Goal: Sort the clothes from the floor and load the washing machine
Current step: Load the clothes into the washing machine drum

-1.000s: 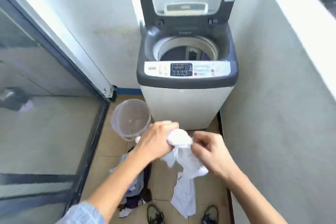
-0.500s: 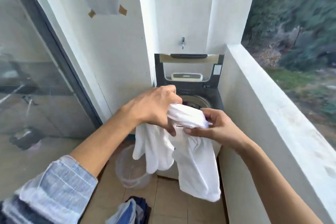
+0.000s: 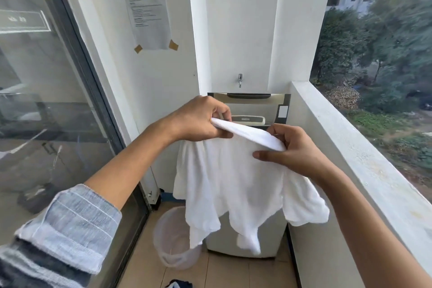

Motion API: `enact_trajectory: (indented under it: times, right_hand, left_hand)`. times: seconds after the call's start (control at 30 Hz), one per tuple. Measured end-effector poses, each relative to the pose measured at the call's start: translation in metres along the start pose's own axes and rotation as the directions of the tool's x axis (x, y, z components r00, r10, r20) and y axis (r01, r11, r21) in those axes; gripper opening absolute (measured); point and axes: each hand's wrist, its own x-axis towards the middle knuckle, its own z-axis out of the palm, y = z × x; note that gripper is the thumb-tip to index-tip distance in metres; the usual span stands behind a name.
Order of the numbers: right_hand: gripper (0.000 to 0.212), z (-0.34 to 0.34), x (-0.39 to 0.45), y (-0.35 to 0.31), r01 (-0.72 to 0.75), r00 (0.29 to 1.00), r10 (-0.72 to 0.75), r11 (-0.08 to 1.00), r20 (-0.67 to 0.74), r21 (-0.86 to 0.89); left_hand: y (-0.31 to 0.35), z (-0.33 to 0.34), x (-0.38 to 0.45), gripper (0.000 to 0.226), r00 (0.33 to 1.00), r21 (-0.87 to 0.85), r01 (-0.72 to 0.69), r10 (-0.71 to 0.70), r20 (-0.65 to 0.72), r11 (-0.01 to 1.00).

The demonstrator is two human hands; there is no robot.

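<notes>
My left hand (image 3: 198, 120) and right hand (image 3: 292, 147) each pinch the top edge of a white garment (image 3: 233, 182) with curled fingers, holding it spread in front of the washing machine (image 3: 257, 105), lid raised. Clear bin (image 3: 173, 241) stands near left on the floor.

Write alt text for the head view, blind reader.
Both hands, left hand and right hand, hold a white garment up by its top edge before an open-lidded washing machine. A clear plastic bin stands on the floor beside it.
</notes>
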Motion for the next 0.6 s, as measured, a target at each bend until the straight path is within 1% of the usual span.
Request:
enact_trajectory:
  times: [0.1, 0.2, 0.27, 0.37, 0.43, 0.5, 0.57, 0.6]
  right_hand:
    - [0.028, 0.0, 0.008, -0.004, -0.026, 0.979, -0.003, 0.99, -0.202, -0.141]
    - [0.027, 0.005, 0.019, -0.009, -0.06, 0.924, -0.059, 0.953, -0.377, -0.297]
    - [0.03, 0.009, 0.03, -0.009, -0.096, 0.899, -0.116, 0.889, -0.423, -0.447]
    - [0.031, 0.01, 0.044, -0.005, -0.165, 0.901, -0.118, 0.797, -0.418, -0.581]
    - [0.031, 0.008, 0.054, -0.005, -0.198, 0.91, -0.082, 0.773, -0.405, -0.602]
    - [0.027, 0.003, 0.066, -0.009, -0.24, 0.9, -0.042, 0.783, -0.433, -0.574]
    - [0.02, -0.003, 0.072, -0.017, -0.279, 0.86, -0.023, 0.815, -0.51, -0.508]
    - [0.019, -0.006, 0.074, -0.023, -0.279, 0.835, -0.03, 0.838, -0.55, -0.469]
  left_hand:
    - [-0.026, -0.007, -0.002, 0.011, 0.998, -0.048, 0.062, -0.062, -0.001, 0.997]
    - [-0.063, -0.02, -0.006, 0.014, 0.987, -0.089, 0.144, -0.149, -0.052, 0.986]
    - [-0.092, -0.035, -0.009, 0.014, 0.969, -0.118, 0.184, -0.2, -0.143, 0.976]
    - [-0.126, -0.06, -0.011, 0.013, 0.939, -0.048, 0.204, -0.209, -0.272, 0.978]
    - [-0.142, -0.076, -0.012, 0.012, 0.917, 0.021, 0.211, -0.19, -0.349, 0.977]
    - [-0.158, -0.092, -0.012, 0.011, 0.89, 0.046, 0.21, -0.171, -0.423, 0.977]
    - [-0.174, -0.107, -0.008, 0.008, 0.867, 0.005, 0.213, -0.187, -0.462, 0.977]
    - [-0.18, -0.113, -0.006, 0.014, 0.867, -0.01, 0.206, -0.187, -0.462, 0.979]
